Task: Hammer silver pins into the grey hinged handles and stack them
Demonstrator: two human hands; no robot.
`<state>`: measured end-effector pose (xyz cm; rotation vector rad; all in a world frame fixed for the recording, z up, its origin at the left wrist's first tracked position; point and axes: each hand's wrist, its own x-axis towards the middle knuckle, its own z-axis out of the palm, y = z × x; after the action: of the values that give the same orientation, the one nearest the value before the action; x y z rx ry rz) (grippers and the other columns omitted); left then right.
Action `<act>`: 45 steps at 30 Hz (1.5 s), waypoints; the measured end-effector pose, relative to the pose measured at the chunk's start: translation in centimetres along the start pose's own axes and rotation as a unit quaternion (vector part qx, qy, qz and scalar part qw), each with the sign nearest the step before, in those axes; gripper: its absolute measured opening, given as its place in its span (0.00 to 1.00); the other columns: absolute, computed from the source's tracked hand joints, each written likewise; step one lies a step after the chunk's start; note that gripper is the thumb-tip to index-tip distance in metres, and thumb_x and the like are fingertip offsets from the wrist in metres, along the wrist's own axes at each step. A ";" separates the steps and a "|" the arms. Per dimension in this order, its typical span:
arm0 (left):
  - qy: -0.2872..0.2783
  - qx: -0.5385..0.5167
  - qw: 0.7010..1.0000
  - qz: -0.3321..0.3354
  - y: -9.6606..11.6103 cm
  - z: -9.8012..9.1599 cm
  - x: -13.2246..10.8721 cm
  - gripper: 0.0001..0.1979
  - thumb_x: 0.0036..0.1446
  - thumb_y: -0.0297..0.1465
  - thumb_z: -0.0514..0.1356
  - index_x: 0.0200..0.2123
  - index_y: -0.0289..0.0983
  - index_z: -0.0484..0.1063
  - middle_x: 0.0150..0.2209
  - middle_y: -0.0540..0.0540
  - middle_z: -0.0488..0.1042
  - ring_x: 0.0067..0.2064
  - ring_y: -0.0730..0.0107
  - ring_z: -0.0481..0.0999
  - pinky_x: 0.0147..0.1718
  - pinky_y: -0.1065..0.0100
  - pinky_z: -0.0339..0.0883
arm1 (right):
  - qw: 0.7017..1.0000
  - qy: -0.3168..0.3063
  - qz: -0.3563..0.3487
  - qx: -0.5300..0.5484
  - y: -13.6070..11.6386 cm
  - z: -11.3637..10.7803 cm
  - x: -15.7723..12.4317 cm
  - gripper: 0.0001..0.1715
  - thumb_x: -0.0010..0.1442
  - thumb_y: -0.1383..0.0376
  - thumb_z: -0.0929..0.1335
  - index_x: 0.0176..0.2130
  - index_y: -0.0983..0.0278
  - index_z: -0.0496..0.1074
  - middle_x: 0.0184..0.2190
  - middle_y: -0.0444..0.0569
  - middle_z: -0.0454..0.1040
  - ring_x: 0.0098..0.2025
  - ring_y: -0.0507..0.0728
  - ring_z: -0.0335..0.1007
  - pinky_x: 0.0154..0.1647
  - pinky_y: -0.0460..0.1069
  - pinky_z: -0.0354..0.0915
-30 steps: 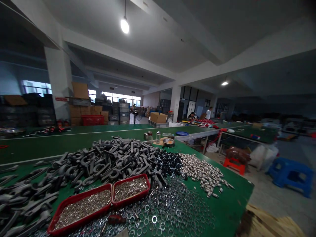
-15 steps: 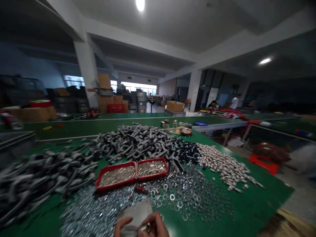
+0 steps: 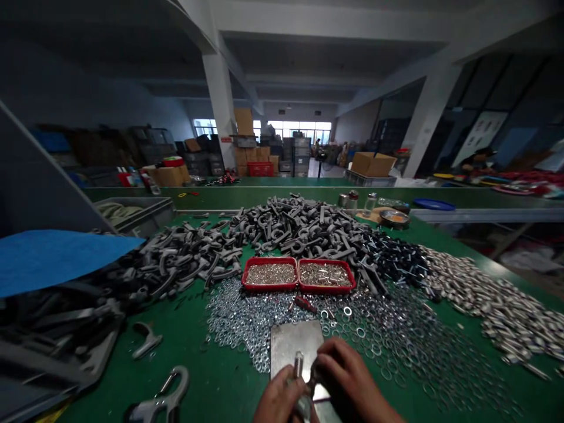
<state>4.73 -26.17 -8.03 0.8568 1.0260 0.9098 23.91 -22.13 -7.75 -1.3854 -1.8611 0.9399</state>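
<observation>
Low in the head view, my left hand (image 3: 282, 396) is closed around a shiny metal fitting with a ribbed cylindrical end (image 3: 298, 364) that points upward. Beside it, my right hand (image 3: 352, 376) pinches a dark curved part (image 3: 314, 375) close against that fitting. Whether the two pieces are joined is hidden by the fingers. Both hands are over a flat metal plate (image 3: 286, 338) on the green table. Behind the plate lie a red-handled tool (image 3: 305, 304) and many small metal nuts (image 3: 242, 317); loose rings (image 3: 388, 352) spread to the right.
Two red trays (image 3: 269, 288) (image 3: 326, 289) hold small metal pins. A heap of grey handles (image 3: 299, 229) rises behind them. Black parts (image 3: 392, 255) and silvery cylinders (image 3: 506, 299) lie to the right. A grey crate (image 3: 154, 211) stands left, and a handle assembly (image 3: 163, 396) lies front left.
My view has turned left and down, so the scene sits further right. Both hands now show more fully over the plate, with the ribbed fitting end visible between them.
</observation>
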 end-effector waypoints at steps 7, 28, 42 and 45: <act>0.059 0.038 0.995 0.078 5.8 -2.7 0.6 0.24 0.59 0.53 0.58 0.39 0.37 0.68 0.34 0.46 0.79 0.21 0.78 0.70 0.20 0.77 0.60 | 0.963 -0.024 -0.045 -0.265 1.9 -3.3 5.8 0.09 0.59 0.71 0.65 0.30 0.63 0.74 0.34 0.54 0.75 0.41 0.62 0.69 0.43 0.53 0.62; 0.156 0.239 0.921 0.264 6.6 0.1 1.2 0.14 0.69 0.40 0.50 0.43 0.38 0.68 0.42 0.42 0.73 0.47 0.61 0.73 0.50 0.62 0.65 | 0.798 -0.097 0.172 0.569 -6.5 3.0 2.8 0.18 0.58 0.52 0.74 0.34 0.65 0.73 0.23 0.41 0.71 0.22 0.48 0.66 0.23 0.43 0.65; 0.150 0.182 0.950 0.204 7.1 1.6 0.5 0.20 0.68 0.46 0.49 0.47 0.36 0.69 0.45 0.39 0.75 0.49 0.59 0.74 0.51 0.61 0.65 | 0.971 0.049 -0.170 0.159 -5.6 0.6 1.4 0.06 0.65 0.63 0.69 0.45 0.56 0.72 0.37 0.47 0.79 0.37 0.56 0.77 0.37 0.48 0.72; 0.126 0.170 0.957 0.197 7.5 1.6 -0.1 0.20 0.68 0.46 0.50 0.45 0.37 0.70 0.44 0.40 0.76 0.48 0.60 0.75 0.50 0.62 0.66 | 0.944 0.074 -0.321 0.006 -5.8 0.0 1.6 0.14 0.69 0.65 0.65 0.53 0.55 0.68 0.39 0.49 0.79 0.40 0.58 0.76 0.41 0.50 0.72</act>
<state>4.61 -23.68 -0.76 1.2898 1.2818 1.2220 20.50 -21.71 -2.78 -0.7212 -1.9880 0.4945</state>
